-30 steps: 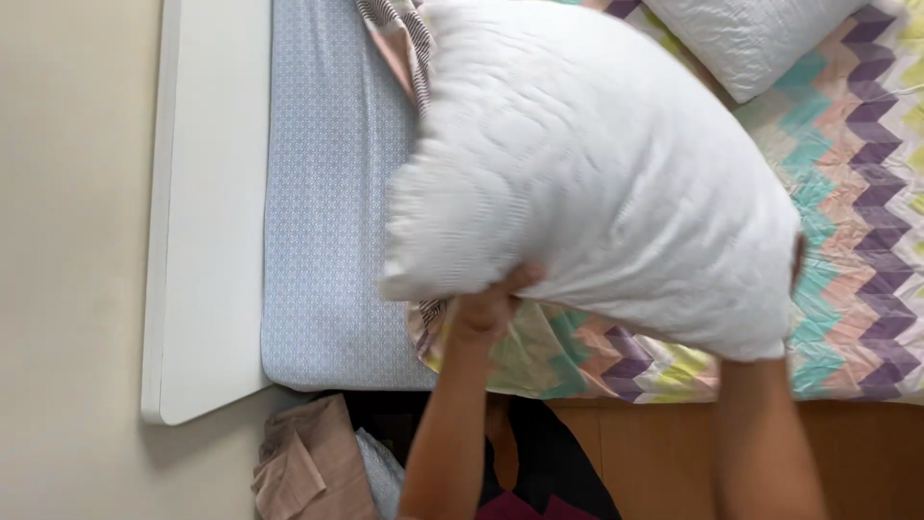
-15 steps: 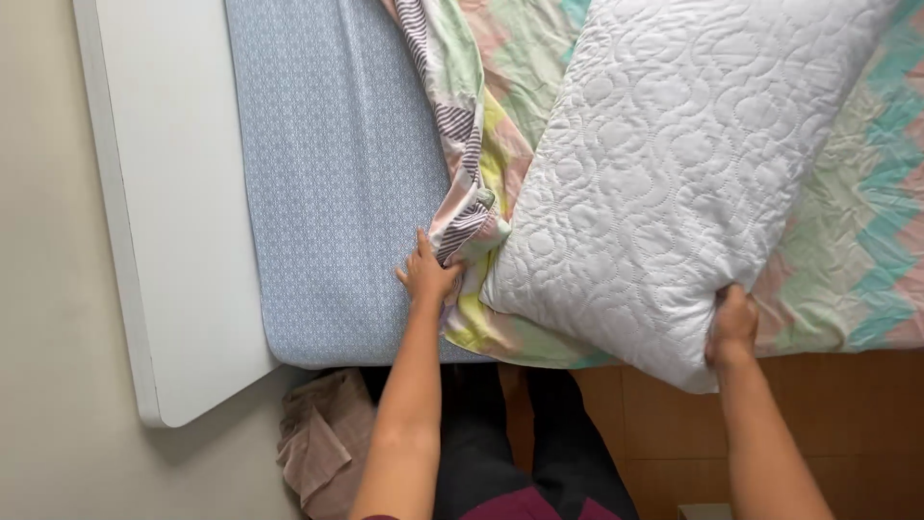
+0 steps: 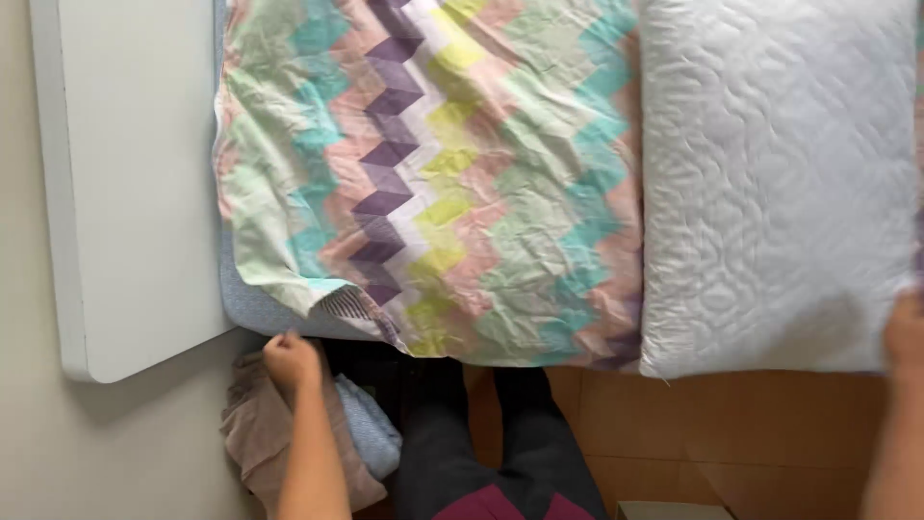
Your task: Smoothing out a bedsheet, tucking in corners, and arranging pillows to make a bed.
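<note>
A white quilted pillow (image 3: 770, 183) lies flat on the right side of the bed. My right hand (image 3: 905, 335), cut off by the frame's edge, grips its lower right corner. A zigzag blanket (image 3: 443, 173) in pastel and purple colours covers the bed to the left of the pillow. My left hand (image 3: 289, 358) is curled into a fist just below the blanket's turned-up lower left corner, a little apart from the cloth and holding nothing. A strip of the blue sheet (image 3: 245, 306) shows under that corner.
A white panel (image 3: 125, 183) runs along the bed's left side, against a beige wall. On the floor below it lies a heap of brownish cloth (image 3: 255, 438) and a blue cloth (image 3: 373, 435). My dark-trousered legs (image 3: 481, 453) stand on wooden flooring (image 3: 693, 424).
The blanket has been spread to the left over the blue sheet. The pillow has come down flat on the right. My left hand has let go of the blanket and dropped below the bed's edge.
</note>
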